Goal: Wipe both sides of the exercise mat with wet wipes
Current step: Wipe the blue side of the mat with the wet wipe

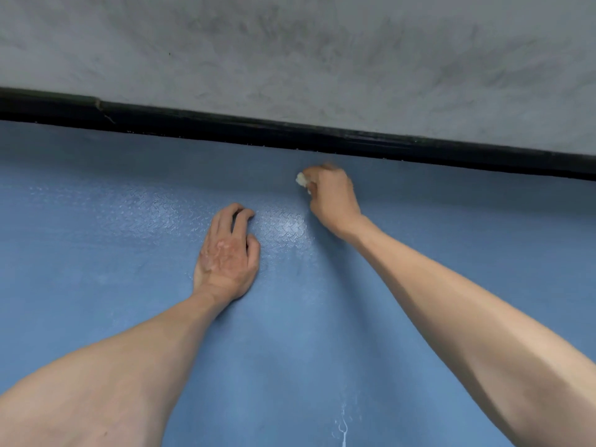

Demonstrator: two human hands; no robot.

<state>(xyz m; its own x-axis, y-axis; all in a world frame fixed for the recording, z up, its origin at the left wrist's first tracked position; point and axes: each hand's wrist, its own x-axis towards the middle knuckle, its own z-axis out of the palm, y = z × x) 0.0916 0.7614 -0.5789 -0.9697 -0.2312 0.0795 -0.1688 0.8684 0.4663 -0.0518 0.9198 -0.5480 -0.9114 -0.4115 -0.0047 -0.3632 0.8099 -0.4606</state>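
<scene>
Blue and finely textured, the exercise mat (96,285) fills the lower two thirds of the head view, where we see it lying flat beneath both bare forearms. Along its far edge runs a black band (225,124), slanting down toward the right; we cannot tell whether the band belongs to the mat. Beyond it lies a mottled grey surface (290,59). We find the left hand (227,253) near the middle of the mat, palm down, its fingers bent with their tips resting on the blue surface. It holds nothing. The right hand (332,198) reaches farther forward, close to the black band, with its fingers curled round a small crumpled white wet wipe (301,179). The wipe shows only at the left side of the fist, just above the mat; the hand is slightly blurred, so we cannot tell whether wipe and mat touch. Between the two hands we note a glossy patch (287,225) where the texture catches the light. Near the bottom edge, between the forearms, a thin white streak (343,427) marks the mat.
</scene>
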